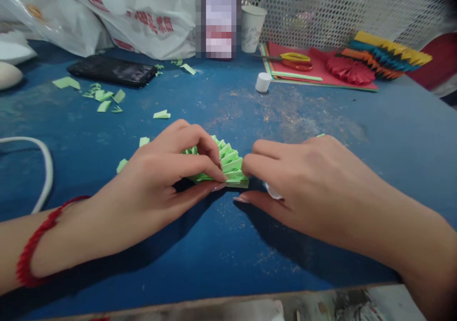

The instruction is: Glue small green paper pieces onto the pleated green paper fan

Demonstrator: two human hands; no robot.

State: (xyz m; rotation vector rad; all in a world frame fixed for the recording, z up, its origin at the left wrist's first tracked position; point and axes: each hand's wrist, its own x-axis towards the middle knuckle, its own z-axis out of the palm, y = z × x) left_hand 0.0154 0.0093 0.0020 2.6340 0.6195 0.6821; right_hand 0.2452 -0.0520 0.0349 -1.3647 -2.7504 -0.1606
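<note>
A light green pleated paper fan point(232, 161) lies on the blue table between my two hands, its folds spread in an arc. My left hand point(178, 161) pinches the fan's lower edge between thumb and fingers and covers its left part. Against the fan's right side are the curled fingers of my right hand point(296, 173), with the thumb just below, apart from the paper. A small white object point(273, 191) shows within my right hand, tucked under the fingers; most of it is hidden. Beyond the fan, a small white cap point(263, 82) stands on the table.
Green paper scraps point(103, 95) lie left, near a black phone point(112, 70). At the back are white plastic bags point(143, 16) and a paper cup point(253, 28). Scissors point(294, 60) and pleated papers point(389, 54) rest on coloured sheets point(285, 50). A white cable point(47, 169) curves at left.
</note>
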